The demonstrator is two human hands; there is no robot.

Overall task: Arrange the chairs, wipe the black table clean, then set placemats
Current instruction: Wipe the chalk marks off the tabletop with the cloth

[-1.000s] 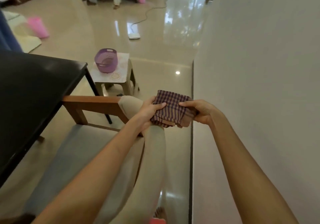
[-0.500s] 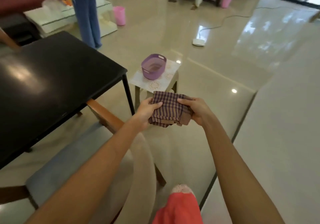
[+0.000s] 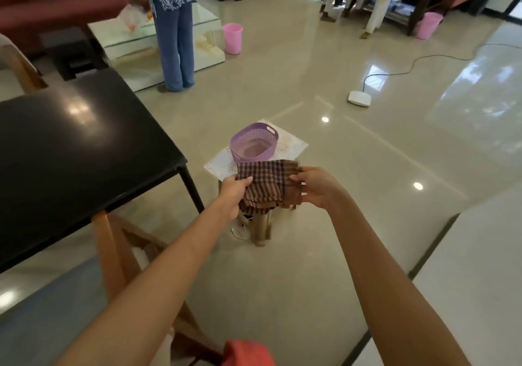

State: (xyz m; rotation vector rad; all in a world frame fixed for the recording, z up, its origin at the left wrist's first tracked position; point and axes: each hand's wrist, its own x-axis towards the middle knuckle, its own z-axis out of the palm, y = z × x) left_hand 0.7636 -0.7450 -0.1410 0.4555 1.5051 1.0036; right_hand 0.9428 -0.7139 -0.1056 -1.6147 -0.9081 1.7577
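Since a second ago you turned from the wall; both hands, left hand (image 3: 234, 193) and right hand (image 3: 316, 186), still pinched the checked cloth (image 3: 264, 186) above the stool (image 3: 293, 148), black table (image 3: 84, 145) at nine o'clock, so wiping looked next.

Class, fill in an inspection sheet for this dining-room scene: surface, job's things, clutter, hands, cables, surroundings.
Surface: black table, glossy, nothing seen on it.
Job's things: checked cloth held up in front of the stool; wooden chair tucked at the table.
Clutter: purple basket on a small stool.
Hands: left hand and right hand both pinch the cloth.
Cables: cord running across the floor to a white device.
Surroundings: pink bin; person standing.
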